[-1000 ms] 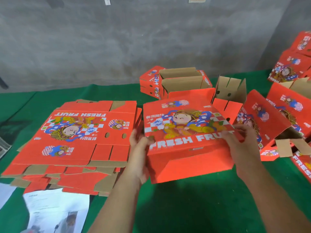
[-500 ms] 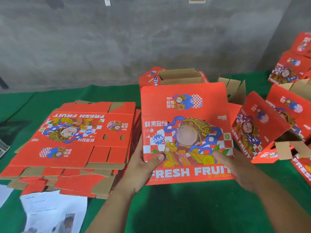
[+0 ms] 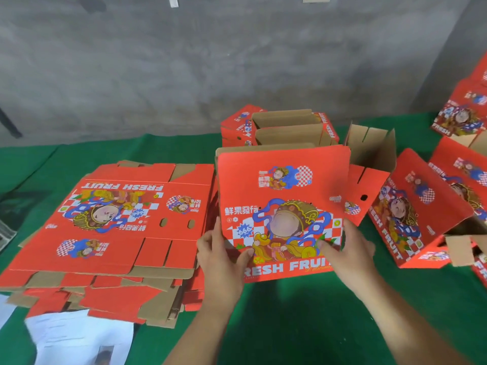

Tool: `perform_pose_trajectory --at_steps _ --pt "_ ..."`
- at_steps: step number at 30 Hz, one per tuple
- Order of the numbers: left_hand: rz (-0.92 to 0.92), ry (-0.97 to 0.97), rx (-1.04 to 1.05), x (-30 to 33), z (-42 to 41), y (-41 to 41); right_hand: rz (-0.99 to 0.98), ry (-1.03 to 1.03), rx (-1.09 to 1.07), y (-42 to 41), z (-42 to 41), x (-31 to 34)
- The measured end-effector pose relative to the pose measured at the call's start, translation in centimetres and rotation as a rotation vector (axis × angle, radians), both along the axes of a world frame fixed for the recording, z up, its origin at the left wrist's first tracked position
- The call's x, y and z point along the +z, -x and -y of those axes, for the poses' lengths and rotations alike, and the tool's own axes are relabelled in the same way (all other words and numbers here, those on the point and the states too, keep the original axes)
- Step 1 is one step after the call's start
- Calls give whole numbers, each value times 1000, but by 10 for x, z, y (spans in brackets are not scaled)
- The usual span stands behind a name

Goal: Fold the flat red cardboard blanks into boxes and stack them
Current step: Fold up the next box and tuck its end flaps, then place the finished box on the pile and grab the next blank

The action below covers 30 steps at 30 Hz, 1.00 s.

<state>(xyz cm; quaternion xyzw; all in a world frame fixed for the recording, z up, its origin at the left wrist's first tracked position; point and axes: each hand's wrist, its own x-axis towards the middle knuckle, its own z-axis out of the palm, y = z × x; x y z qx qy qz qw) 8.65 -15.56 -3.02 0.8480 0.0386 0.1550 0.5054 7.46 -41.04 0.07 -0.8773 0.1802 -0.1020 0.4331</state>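
Note:
A red "FRESH FRUIT" box (image 3: 283,185) stands upright on the green table (image 3: 316,325) in the middle, its printed front panel facing me. My left hand (image 3: 221,259) grips its lower left edge, thumb across the front. My right hand (image 3: 347,254) grips the lower right edge, thumb on the print. A pile of flat red blanks (image 3: 110,222) lies to the left. Folded open-topped boxes (image 3: 287,127) sit behind the held one.
Half-folded and folded red boxes (image 3: 421,212) crowd the right side, with a stack (image 3: 463,111) at the far right. White paper sheets (image 3: 79,335) lie at the front left. A grey concrete wall rises behind the table.
The box has been tipped from lying tilted to standing upright with its front toward me. Both hands slid down to its lower edges, and it now sits slightly lower.

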Motion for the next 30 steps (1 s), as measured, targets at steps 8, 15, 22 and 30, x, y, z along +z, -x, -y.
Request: perform_pose_trajectory --at_steps 8,15,22,30 --pt "-202 42 -323 -34 8 -24 -74 -678 150 -33 -3 -25" --pt "-515 243 -287 -44 26 -30 -115 -521 143 -58 -55 -36" --pt "-493 248 -267 -36 32 -52 -185 -1413 -476 -126 -40 -32" --pt "-493 297 -194 -35 28 -86 -159 -1673 -346 -194 -37 -73"
